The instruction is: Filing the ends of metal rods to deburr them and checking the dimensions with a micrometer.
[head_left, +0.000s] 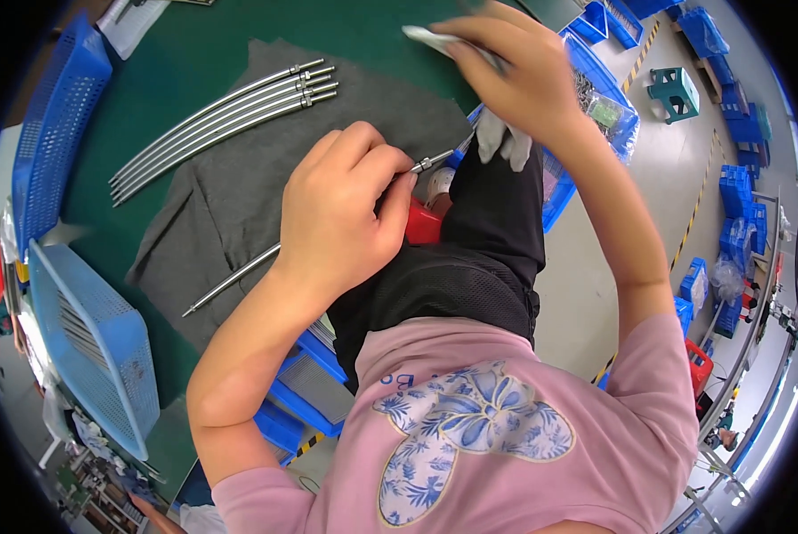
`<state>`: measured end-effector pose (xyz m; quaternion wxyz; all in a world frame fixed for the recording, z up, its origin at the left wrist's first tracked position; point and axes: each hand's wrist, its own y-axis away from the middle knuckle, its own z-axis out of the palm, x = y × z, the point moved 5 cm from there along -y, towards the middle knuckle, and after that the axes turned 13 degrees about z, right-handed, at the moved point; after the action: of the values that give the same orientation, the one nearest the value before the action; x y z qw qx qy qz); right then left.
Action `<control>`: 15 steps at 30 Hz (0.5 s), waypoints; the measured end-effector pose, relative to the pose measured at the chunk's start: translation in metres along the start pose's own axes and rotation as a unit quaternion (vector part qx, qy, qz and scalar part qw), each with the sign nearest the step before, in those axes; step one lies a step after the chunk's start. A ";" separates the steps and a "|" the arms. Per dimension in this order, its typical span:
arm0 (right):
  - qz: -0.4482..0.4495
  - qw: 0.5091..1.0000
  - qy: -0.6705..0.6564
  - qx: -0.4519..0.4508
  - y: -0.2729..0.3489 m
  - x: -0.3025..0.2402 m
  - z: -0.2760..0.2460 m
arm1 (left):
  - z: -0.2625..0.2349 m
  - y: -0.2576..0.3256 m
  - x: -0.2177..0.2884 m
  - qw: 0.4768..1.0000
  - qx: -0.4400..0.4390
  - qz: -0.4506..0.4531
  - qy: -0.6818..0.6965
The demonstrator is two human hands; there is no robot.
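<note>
My left hand [341, 209] is closed round a slim metal rod [234, 278]. The rod's pointed end lies over the grey cloth [225, 200], and a nut-like fitting [424, 165] sticks out past my thumb and fingertips. Up and to the right, my right hand [523, 71], smeared by motion, grips a white cloth-like piece [430, 37]; its exact kind is unclear. Several similar metal rods [225, 125] lie side by side on the cloth and the green table, their threaded fitting ends toward the right. White glove-like fingers [503, 141] show over my dark trouser leg, below my right wrist.
Blue perforated baskets [61, 116] stand along the table's left side; a lighter blue basket [96, 347] holds several rods. At my right, a blue tray [626, 116] contains bagged small parts. A green stool [675, 95] stands on the floor, with blue bins [737, 191] beyond.
</note>
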<state>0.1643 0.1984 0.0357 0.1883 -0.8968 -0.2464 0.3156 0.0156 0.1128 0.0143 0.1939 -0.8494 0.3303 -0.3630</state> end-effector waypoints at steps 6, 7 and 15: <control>-0.017 0.989 -0.137 0.056 0.078 -0.036 0.001 | -0.002 -0.001 0.003 1.000 -0.006 0.010 -0.007; -0.017 0.990 -0.126 0.067 0.086 -0.040 0.012 | -0.001 -0.002 0.002 1.000 -0.011 0.008 -0.004; 0.010 0.996 -0.030 0.084 0.084 -0.018 0.000 | -0.002 -0.002 0.004 1.000 -0.011 0.011 0.005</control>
<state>0.1790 0.1205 0.0023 0.2519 -0.8706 -0.2155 0.3635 0.0168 0.1112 0.0190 0.1869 -0.8461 0.3446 -0.3612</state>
